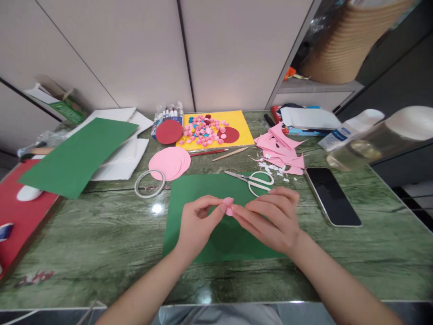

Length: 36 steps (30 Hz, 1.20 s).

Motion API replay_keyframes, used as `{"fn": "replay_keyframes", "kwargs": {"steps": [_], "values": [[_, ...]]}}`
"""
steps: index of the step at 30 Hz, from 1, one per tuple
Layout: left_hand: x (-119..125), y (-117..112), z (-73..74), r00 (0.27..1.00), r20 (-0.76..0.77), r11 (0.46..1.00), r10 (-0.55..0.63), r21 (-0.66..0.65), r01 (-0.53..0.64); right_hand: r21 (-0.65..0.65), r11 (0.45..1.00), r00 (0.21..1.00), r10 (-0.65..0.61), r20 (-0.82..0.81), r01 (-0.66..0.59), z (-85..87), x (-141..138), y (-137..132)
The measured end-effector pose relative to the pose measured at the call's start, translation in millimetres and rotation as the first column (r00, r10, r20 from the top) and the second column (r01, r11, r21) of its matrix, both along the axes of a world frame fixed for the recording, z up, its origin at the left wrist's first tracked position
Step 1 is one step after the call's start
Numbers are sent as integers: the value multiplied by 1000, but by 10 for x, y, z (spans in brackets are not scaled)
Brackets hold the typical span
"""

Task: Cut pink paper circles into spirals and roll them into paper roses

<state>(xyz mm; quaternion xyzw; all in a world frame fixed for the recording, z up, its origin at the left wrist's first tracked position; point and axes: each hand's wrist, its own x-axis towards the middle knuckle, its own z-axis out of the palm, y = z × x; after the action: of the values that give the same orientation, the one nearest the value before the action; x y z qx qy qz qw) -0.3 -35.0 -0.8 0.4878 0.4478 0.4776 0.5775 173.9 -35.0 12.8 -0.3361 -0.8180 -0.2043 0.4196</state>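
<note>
Between my two hands is a small curled pink paper piece (229, 206), held above a green paper sheet (216, 246). The thumb and forefinger of my left hand (199, 221) pinch its left side. My right hand (274, 219) grips its lower right edge with the fingertips, the other fingers loosely bent. White-handled scissors (259, 183) lie just beyond my right hand, blades pointing left. A roll of white tape (149, 183) rests left of the green sheet, overlapping pink paper circles (169, 161).
Behind, a yellow sheet (241, 128) bears many small rolled paper pieces (206, 131). Pink scraps (280, 149) lie at the back right, near a phone (332, 196) and bottles (368, 140). More green paper (83, 153) and a red sheet (23, 207) lie at left.
</note>
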Motion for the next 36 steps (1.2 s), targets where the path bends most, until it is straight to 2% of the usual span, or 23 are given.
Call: {"fn": "replay_keyframes", "kwargs": {"steps": [7,13,16,24,31,34,36], "values": [[10,-4,65,994,-106,997,15,74,-7,3,1000,998,-5,59,5,-17,46,-8],[-5,16,55,991,-137,994,-7,111,22,-59,998,1000,-9,-9,9,3,15,3],[-24,27,28,982,-189,983,-4,178,38,-116,993,999,-13,-48,7,-2,1,12],[-72,58,-7,918,-389,883,79,454,117,-222,975,994,5,-107,-28,0,-5,32],[-73,81,14,891,-431,774,140,609,173,-287,957,989,1,-150,-45,15,-19,40],[-62,81,19,890,-429,756,158,632,170,-296,954,986,-3,-165,-47,9,-21,39],[-59,73,10,892,-424,766,157,622,162,-289,956,987,-2,-159,-44,2,-19,38]]}}
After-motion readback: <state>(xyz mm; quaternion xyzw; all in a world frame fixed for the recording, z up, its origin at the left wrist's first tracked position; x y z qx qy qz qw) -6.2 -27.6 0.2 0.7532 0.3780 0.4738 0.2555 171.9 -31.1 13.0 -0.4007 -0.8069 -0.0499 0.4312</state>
